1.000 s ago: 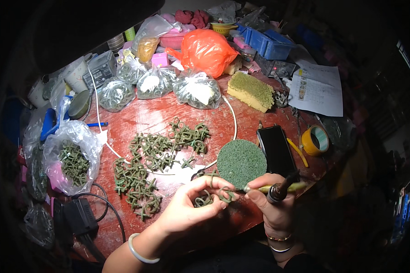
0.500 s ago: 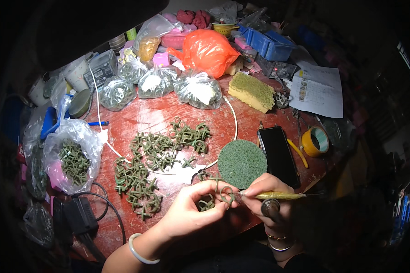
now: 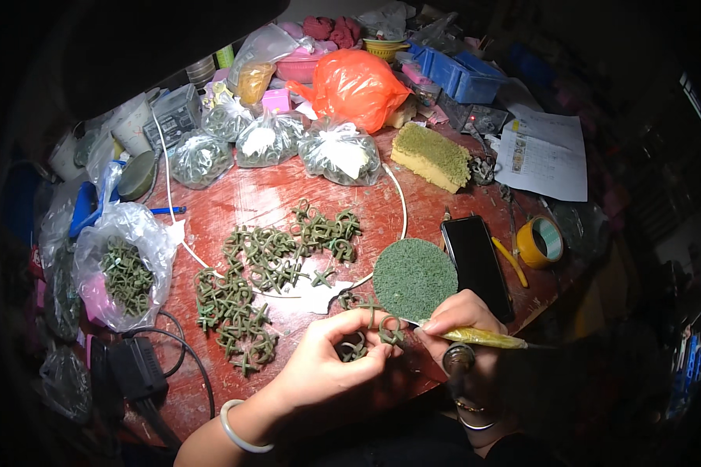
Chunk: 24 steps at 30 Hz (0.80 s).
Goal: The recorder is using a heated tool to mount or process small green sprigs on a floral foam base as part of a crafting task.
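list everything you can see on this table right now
green ring pieces: many, olive green, loose in the table's middle
round pad: one, green, right of the pieces
phone: one, black, beside the pad
tape roll: one, yellow, right edge
sponge block: one, yellow-green, behind the pad
orange bag: one, far side
clear bags: several, back and left
paper sheet: one, white, far right
table: one, red
left hand: pinching a ring piece
right hand: holding a yellow-handled tool
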Motion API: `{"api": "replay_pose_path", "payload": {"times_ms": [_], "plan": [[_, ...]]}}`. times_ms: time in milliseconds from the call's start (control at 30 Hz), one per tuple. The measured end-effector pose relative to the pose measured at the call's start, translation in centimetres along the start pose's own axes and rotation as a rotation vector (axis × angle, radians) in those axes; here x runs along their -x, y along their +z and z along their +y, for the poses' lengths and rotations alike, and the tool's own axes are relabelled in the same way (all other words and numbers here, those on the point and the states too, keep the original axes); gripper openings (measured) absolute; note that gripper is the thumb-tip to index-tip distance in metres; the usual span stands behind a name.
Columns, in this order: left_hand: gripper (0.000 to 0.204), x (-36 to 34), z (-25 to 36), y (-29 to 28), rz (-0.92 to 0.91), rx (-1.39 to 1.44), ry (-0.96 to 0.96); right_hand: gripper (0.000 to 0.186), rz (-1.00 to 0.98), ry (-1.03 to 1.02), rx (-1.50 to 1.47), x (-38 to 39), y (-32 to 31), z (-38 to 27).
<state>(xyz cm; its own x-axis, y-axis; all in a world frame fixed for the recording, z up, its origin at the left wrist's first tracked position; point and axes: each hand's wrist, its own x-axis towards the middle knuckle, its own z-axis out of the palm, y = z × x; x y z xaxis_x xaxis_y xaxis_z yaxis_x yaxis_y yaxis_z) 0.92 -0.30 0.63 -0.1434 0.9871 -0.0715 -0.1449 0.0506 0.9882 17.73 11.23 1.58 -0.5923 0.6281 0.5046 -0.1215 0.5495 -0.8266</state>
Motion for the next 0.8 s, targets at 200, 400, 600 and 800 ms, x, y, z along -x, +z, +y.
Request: {"api": "replay_pose_path", "payload": {"times_ms": [200,400,600,800], "plan": [[0.030,0.2,0.4,0.0,-0.052,0.223,-0.118,0.019,0.047,0.050,-0.043,0.2,0.4,0.3],[0.030,0.0,-0.1,0.2,-0.025,0.160,-0.037,0.022,0.056,0.171,-0.006,0.4,1.1,0.2],[0.029,-0.2,-0.5,0.5,0.079,-0.183,0.168,0.024,-0.044,0.324,-0.346,0.7,1.2,0.5],[0.024,-0.3,-0.1,0.6,0.098,-0.107,0.144,0.023,0.030,0.217,-0.122,1.2,1.5,0.4]]}}
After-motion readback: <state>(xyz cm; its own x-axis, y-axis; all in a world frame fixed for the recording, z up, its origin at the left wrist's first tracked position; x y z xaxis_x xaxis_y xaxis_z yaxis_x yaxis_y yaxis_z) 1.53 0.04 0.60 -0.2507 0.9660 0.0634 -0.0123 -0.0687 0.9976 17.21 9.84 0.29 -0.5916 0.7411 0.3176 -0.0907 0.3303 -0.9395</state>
